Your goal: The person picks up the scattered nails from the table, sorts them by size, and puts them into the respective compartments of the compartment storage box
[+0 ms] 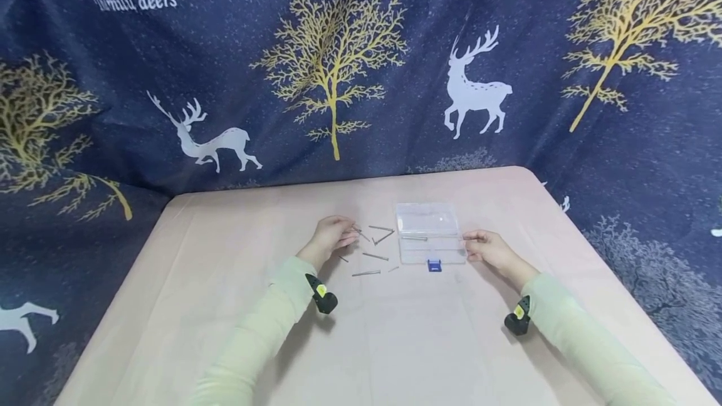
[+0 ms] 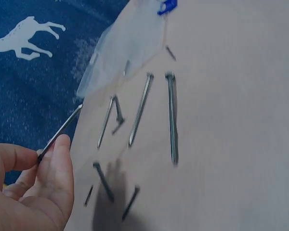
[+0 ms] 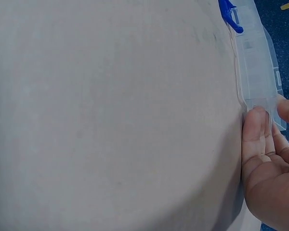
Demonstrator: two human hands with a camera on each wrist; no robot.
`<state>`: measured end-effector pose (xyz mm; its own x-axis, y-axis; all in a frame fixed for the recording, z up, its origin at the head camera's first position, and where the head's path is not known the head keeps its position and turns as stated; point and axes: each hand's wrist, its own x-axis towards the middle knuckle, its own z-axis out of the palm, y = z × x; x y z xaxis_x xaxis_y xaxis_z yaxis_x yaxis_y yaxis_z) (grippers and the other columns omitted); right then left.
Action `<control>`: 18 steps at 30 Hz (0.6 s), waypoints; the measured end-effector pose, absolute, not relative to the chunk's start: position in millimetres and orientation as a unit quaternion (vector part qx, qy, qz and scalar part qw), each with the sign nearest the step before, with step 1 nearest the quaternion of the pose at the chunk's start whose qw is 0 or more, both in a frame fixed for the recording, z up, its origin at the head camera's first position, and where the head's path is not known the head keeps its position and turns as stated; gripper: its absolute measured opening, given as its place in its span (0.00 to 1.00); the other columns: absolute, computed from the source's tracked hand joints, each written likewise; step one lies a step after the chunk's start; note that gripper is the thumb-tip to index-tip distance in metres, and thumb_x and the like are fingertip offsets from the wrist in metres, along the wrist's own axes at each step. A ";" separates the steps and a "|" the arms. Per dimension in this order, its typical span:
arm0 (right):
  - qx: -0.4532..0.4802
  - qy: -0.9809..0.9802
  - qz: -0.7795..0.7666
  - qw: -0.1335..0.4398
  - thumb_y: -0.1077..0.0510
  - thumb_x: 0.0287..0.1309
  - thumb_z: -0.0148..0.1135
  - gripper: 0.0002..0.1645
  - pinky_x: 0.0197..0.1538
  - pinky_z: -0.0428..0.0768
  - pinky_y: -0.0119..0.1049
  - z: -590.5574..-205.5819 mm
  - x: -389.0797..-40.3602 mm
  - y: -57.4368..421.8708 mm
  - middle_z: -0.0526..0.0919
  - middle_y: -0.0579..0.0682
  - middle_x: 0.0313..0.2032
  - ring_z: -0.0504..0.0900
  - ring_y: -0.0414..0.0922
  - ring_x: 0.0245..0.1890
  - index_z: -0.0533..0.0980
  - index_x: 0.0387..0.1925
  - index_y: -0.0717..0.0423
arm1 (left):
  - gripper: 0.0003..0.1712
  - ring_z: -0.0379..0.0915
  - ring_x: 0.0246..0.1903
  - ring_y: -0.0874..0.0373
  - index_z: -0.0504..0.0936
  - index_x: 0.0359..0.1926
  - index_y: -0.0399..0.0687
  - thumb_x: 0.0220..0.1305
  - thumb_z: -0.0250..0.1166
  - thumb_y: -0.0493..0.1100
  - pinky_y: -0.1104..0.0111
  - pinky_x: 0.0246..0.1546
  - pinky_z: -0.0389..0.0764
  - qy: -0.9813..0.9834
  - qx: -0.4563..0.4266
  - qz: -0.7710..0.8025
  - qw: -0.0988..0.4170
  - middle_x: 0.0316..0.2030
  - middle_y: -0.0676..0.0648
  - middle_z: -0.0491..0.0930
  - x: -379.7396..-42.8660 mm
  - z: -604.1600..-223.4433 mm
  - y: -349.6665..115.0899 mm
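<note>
My left hand (image 1: 331,235) pinches a metal nail (image 2: 61,131) between thumb and fingers, holding it over the table left of the box. Several loose nails of different lengths lie below and beside that hand, among them a long nail (image 2: 172,120) and a shorter nail (image 2: 103,182). To their right stands a clear plastic box (image 1: 445,247) with its lid (image 1: 425,215) folded back and a blue latch (image 1: 434,265) at the front. One nail (image 1: 414,239) lies in the box. My right hand (image 3: 269,168) holds the box's right end, thumb and fingers against its wall.
A pale cloth covers the table (image 1: 389,343). Behind it hangs a dark blue curtain (image 1: 395,111) printed with deer and golden trees. A tiny nail (image 1: 393,269) lies close to the box's front left corner.
</note>
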<state>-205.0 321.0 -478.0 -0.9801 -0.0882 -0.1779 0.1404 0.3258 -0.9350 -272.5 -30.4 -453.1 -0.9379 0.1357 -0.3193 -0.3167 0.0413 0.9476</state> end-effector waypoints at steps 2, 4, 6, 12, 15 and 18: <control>0.012 0.810 -0.578 0.099 0.68 0.62 0.50 0.26 0.37 0.83 0.27 -478.1 -205.8 320.1 0.79 0.65 0.41 0.79 0.35 0.28 0.59 0.56 0.84 | 0.17 0.83 0.38 0.54 0.74 0.53 0.29 0.68 0.53 0.36 0.68 0.43 0.83 0.701 -0.067 0.690 0.165 0.47 0.33 0.79 -271.6 -449.5 -24.9; 0.009 0.808 -0.580 0.102 0.68 0.62 0.50 0.26 0.37 0.83 0.27 -478.4 -205.7 320.1 0.80 0.61 0.40 0.79 0.35 0.28 0.59 0.56 0.84 | 0.17 0.83 0.41 0.51 0.74 0.53 0.30 0.69 0.52 0.36 0.68 0.44 0.83 0.698 -0.070 0.692 0.169 0.48 0.34 0.79 -270.0 -447.6 -18.5; 0.008 0.804 -0.585 0.102 0.68 0.62 0.51 0.26 0.37 0.83 0.27 -479.7 -205.9 321.4 0.80 0.57 0.38 0.79 0.35 0.28 0.59 0.55 0.84 | 0.16 0.82 0.44 0.49 0.74 0.53 0.30 0.69 0.52 0.36 0.68 0.44 0.83 0.695 -0.074 0.695 0.169 0.48 0.34 0.79 -269.3 -448.1 -11.1; 0.011 0.804 -0.587 0.098 0.68 0.62 0.50 0.25 0.38 0.83 0.27 -480.2 -207.4 323.1 0.80 0.56 0.39 0.79 0.34 0.30 0.60 0.55 0.84 | 0.17 0.80 0.48 0.47 0.74 0.55 0.34 0.69 0.53 0.36 0.67 0.46 0.82 0.697 -0.080 0.695 0.158 0.49 0.35 0.79 -267.6 -454.4 12.4; 0.014 0.801 -0.590 0.100 0.67 0.63 0.50 0.26 0.38 0.83 0.27 -480.2 -206.4 323.0 0.80 0.57 0.39 0.79 0.34 0.30 0.59 0.55 0.84 | 0.17 0.80 0.48 0.48 0.74 0.56 0.35 0.69 0.53 0.36 0.68 0.46 0.82 0.693 -0.081 0.698 0.162 0.50 0.36 0.79 -264.5 -456.7 22.4; 0.013 0.799 -0.592 0.102 0.67 0.63 0.51 0.26 0.38 0.83 0.27 -481.4 -207.4 323.0 0.80 0.58 0.40 0.79 0.34 0.30 0.59 0.56 0.84 | 0.17 0.80 0.48 0.48 0.73 0.56 0.34 0.69 0.53 0.36 0.69 0.45 0.83 0.680 -0.080 0.710 0.163 0.50 0.35 0.79 -263.2 -456.6 29.7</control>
<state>-207.4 323.0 -481.4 -0.9789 -0.1000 -0.1783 0.1414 0.2988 -0.9438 -263.2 29.7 -456.6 -0.9343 0.1231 -0.3345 -0.3396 -0.0219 0.9403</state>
